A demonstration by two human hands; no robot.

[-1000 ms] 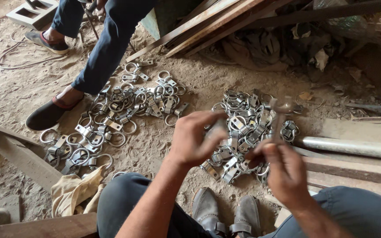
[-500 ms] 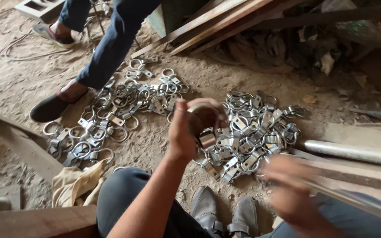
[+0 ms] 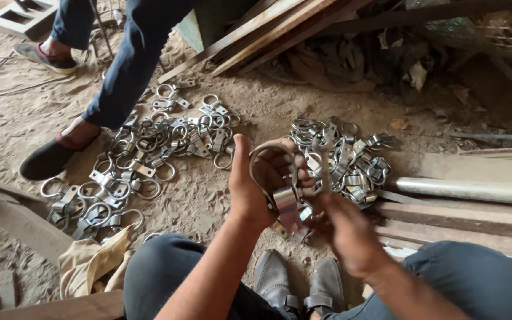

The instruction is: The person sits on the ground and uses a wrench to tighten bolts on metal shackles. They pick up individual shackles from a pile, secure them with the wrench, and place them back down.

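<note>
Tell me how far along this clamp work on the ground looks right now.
Hard to tell what is finished: one spread of metal ring clamps lies on the dirt by another person's shoe, and a tighter pile sits ahead of the worker. In hand: the left hand grips one ring clamp while the right hand works at its end. Both heaps look large, so plenty probably remains.

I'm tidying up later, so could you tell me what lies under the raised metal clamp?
Under the metal clamp in the left hand: sandy ground and grey shoes. The hands cover whatever lies directly beneath.
</note>
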